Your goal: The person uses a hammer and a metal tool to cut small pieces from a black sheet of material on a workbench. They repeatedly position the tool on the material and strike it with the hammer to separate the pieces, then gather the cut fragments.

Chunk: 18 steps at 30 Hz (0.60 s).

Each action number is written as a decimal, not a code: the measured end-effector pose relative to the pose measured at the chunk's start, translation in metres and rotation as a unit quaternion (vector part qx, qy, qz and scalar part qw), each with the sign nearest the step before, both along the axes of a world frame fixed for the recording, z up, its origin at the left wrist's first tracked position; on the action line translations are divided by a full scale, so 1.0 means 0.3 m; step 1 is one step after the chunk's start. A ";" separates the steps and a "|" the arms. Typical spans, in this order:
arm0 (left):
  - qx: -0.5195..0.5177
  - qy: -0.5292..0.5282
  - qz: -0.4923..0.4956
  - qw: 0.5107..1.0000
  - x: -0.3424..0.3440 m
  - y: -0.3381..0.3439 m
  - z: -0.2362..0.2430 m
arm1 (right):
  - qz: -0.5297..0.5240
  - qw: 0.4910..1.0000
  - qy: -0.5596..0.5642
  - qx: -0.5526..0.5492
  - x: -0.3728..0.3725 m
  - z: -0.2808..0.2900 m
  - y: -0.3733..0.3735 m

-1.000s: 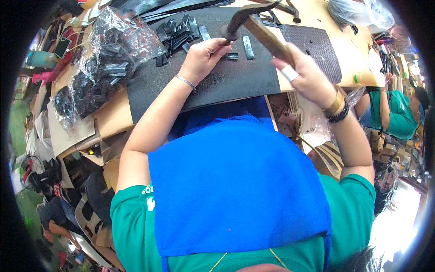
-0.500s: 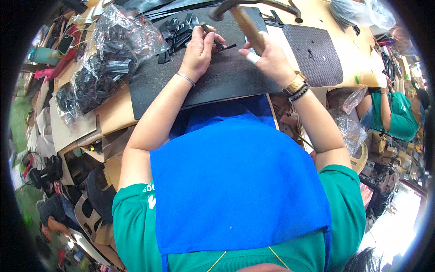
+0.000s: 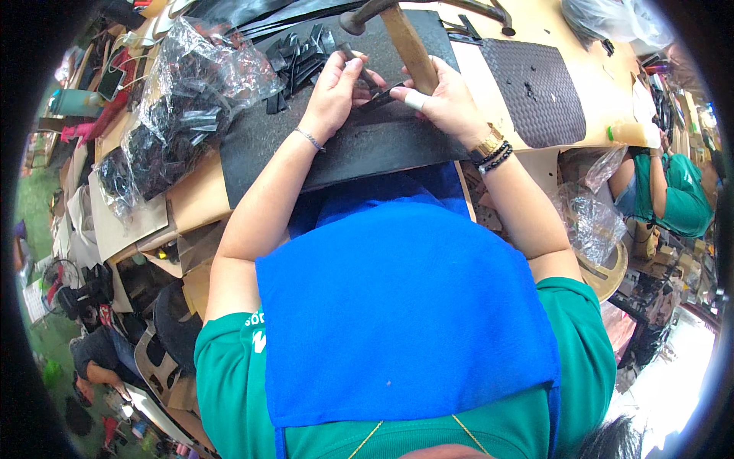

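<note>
Presently gripping, in the bare right hand (image 3: pixel 445 99), a wooden-handled hammer with a dark metal head (image 3: pixel 409 50). Pointing it away from the body, handle rising from the fist toward the top of the view with a slight lean to the left; setting its head crosswise, rounded face toward the left, partly cut off by the upper edge. Holding in the closed left hand (image 3: pixel 333 90) a slim, dark, rod-shaped tool (image 3: pixel 348 53), slanted, with its top toward the upper left and its lower end hard to make out among the fingers. Stretching between both hands, just above a black rectangular mat (image 3: pixel 397 145), a narrow, flat black strip (image 3: pixel 378 99), long axis rising from lower left to upper right. Pinching it by the left fingers; seemingly meeting its other end with the right thumb, wrapped in a white band (image 3: pixel 415 99), though contact cannot be told for certain.

Looking smooth, light brown and slightly worn along the hammer's handle, dull and dark at its head; looking thin and plain along the strip, much like the glossy black pieces heaped (image 3: pixel 300 57) beyond the left hand.

Compared with one second ago, no longer holding the hammer's head close above the left fingertips, but farther off, near the upper edge. Compared with half a second ago, bringing the right hand nearer to the left, close beside the strip then jutting from the left fingers alone.
</note>
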State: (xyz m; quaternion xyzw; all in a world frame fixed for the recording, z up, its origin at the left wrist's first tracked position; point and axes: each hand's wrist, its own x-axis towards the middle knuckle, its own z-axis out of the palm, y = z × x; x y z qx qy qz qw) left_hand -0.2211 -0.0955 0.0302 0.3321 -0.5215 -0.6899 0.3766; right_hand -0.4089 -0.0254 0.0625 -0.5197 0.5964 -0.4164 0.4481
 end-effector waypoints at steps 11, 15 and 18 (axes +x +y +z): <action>-0.509 -0.208 -0.072 0.832 -0.117 -0.114 0.013 | -0.216 0.947 0.219 -0.091 -0.401 0.011 -0.247; -0.601 -0.333 -0.193 0.700 -0.207 -0.128 0.027 | -0.236 0.932 0.274 -0.014 -0.477 0.025 -0.196; -0.605 -0.363 -0.190 0.683 -0.215 -0.134 0.053 | -0.234 0.956 0.178 -0.013 -0.464 -0.002 -0.093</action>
